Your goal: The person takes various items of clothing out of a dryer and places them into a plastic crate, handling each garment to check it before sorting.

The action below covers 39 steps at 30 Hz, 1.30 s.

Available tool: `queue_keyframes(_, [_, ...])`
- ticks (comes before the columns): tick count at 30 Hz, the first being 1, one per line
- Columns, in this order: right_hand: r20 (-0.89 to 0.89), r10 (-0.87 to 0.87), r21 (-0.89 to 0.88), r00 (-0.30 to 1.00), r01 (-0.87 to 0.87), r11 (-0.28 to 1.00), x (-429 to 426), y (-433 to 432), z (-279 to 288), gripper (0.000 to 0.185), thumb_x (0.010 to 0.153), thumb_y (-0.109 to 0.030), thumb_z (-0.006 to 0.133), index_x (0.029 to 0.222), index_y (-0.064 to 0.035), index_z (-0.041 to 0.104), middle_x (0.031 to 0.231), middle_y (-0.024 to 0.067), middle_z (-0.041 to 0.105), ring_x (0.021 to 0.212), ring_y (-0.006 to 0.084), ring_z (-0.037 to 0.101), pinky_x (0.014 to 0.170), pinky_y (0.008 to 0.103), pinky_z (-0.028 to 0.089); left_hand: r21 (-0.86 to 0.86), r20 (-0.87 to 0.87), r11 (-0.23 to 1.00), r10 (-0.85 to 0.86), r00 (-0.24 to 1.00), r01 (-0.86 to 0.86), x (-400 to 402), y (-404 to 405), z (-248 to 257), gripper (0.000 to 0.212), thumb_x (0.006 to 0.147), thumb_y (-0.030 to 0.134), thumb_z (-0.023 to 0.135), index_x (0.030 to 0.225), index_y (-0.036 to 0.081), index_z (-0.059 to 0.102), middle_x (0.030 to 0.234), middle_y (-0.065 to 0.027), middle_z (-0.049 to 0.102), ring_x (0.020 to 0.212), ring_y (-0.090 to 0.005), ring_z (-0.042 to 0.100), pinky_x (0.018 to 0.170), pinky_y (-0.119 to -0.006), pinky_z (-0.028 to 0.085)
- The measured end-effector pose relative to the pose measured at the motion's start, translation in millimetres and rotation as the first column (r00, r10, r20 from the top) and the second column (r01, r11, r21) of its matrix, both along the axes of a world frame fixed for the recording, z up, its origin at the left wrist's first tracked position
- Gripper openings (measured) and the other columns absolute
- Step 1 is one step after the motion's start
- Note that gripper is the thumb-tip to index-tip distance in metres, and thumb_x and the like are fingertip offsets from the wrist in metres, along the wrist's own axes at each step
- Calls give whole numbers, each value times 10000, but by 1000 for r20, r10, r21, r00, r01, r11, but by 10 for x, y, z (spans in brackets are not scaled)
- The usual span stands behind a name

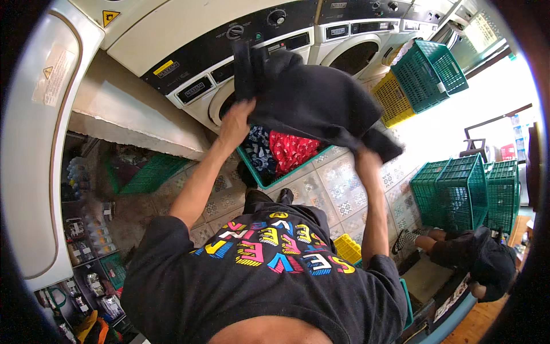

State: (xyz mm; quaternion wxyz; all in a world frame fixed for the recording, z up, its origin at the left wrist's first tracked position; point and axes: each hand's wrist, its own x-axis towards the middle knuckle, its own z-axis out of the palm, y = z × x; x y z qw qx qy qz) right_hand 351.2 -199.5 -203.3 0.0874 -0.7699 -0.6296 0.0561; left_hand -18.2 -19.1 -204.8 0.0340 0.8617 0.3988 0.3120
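Observation:
A black garment [313, 99] is stretched out in the air between both hands, blurred at its edges. My left hand [237, 120] grips its lower left part, in front of a front-loading machine's round door [217, 105]. At its lower right, my right hand [367, 161] is closed on the cloth, over the tiled floor. Beneath the garment stands a green plastic basket [287, 174] holding a red patterned cloth [292, 152] and a dark blue patterned cloth [259, 148]. The garment hides part of the basket and of the machine.
Maytag machines [343, 32] line the wall ahead. Green crates [429, 71] and a yellow crate [393, 101] stand at the upper right, more green crates [462, 189] at the right. Another person [464, 253] is at the lower right. A concrete ledge [142, 124] juts out at left.

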Motion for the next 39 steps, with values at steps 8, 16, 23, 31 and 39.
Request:
queue_keyframes(8, [-350,-13,-471,937,-163,867,-501,-1532,-2469,280,911,-231,453,1002,-124,695,896,225,672,845,394,663,733,489,527,-709,-595,537,-108,797,-457,-1201,-1494,-2447,237,838,63,544,1020,67,696,1004,-204,637,963,-384,627,804,-481,504])
queue_keyframes(16, [-473,0,-414,881,-222,883,-508,-1325,-2078,195,818,-158,609,972,-57,676,869,242,658,850,411,643,754,485,516,-860,-494,212,-111,863,-465,-1186,-1923,-2696,308,808,96,545,1066,125,711,1038,-202,675,997,-382,644,877,-461,503])
queue_keyframes(23, [-650,49,-189,758,-224,956,-969,-266,-1119,331,804,-258,716,1028,-34,621,891,232,650,878,418,629,711,468,495,-819,-56,570,-184,981,60,-345,-1157,-1545,234,765,74,555,955,18,681,957,-230,650,929,-394,631,789,-430,494])
queue_keyframes(31, [-675,267,71,687,-299,951,-1122,789,-221,416,755,-75,664,1160,-42,576,897,228,653,883,395,639,731,442,497,-557,391,720,-212,896,414,378,-397,64,358,765,-36,613,1102,66,671,925,-106,631,852,-229,636,771,-309,501])
queue_keyframes(39, [-598,151,63,787,-141,988,-871,1439,203,413,757,-72,637,1167,-63,593,927,224,660,901,390,646,783,426,501,-409,403,903,51,914,130,-337,1019,991,168,895,124,650,1050,71,691,874,-64,653,701,-126,605,632,-268,493])
